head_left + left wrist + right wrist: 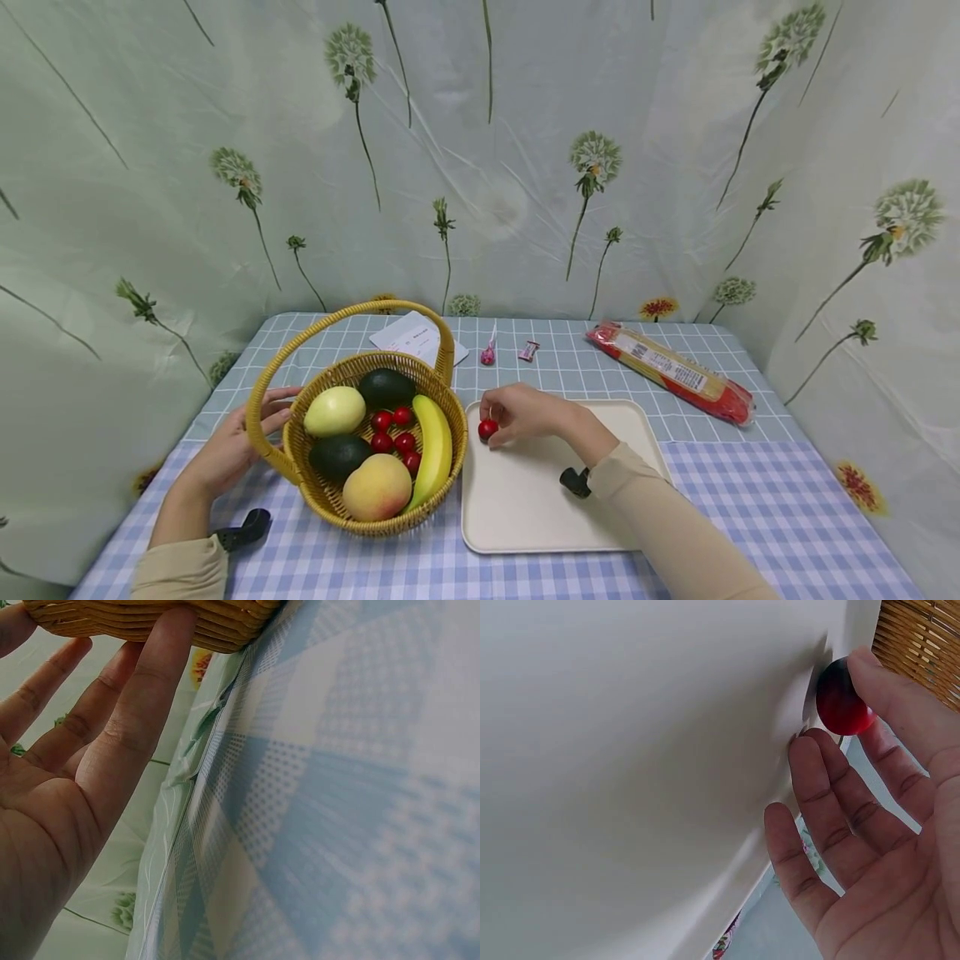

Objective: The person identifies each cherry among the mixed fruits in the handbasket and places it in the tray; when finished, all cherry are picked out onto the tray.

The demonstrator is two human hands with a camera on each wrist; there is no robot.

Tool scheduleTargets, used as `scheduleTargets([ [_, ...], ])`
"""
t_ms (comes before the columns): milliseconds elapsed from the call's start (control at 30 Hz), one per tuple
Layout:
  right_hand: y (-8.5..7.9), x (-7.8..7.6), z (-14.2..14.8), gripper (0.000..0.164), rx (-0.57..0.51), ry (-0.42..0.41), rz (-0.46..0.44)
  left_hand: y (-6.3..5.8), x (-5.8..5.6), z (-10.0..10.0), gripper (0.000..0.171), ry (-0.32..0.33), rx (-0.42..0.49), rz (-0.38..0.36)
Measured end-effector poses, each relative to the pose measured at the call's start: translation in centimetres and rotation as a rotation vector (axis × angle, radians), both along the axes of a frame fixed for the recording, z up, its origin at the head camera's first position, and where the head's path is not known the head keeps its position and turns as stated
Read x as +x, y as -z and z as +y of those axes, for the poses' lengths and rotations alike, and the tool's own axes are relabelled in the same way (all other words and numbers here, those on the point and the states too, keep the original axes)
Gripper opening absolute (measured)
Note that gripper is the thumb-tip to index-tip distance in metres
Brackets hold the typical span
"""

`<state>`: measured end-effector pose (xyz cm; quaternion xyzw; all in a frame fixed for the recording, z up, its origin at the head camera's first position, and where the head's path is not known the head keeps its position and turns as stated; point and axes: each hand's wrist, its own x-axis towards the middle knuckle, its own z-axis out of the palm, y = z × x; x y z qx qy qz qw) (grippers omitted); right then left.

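My right hand (528, 417) is over the left part of a cream tray (525, 521), pinching a red cherry (844, 701) between thumb and finger. The other fingers spread beside it in the right wrist view. To the left stands a yellow wicker basket (367, 528) with a tall handle. It holds two dark avocados (387, 388), a pale yellow-green fruit (334, 411), a peach (377, 487), a banana (432, 450) and several cherries (382, 442). My left hand (232, 446) is at the basket's left side, its extended fingertips against the wicker in the left wrist view.
Behind the basket lies a white printed card (411, 335). Beyond the tray are a pink lollipop (488, 354) and a small wrapped candy (528, 351). A long red-and-yellow packet (675, 371) lies at the back right, and a floral curtain (495, 167) hangs behind the table.
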<state>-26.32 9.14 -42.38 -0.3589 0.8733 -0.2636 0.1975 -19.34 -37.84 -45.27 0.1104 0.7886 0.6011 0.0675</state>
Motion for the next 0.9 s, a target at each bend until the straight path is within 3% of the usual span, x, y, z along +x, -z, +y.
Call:
scheduleTargets([
  [267,-0.7,0.0,0.2,0.038,0.023,-0.012,0.041,-0.1,0.2,0.1,0.047,-0.019,-0.03,-0.006],
  [633,-4.9,-0.6,-0.2,0.028,0.0,-0.038,0.134,0.1,0.0,0.0,0.045,-0.011,-0.007,-0.015],
  [900,-7.3,-0.5,-3.5,0.025,0.033,-0.105,0.197,0.0,0.0,0.0,0.044,-0.01,-0.004,-0.015],
])
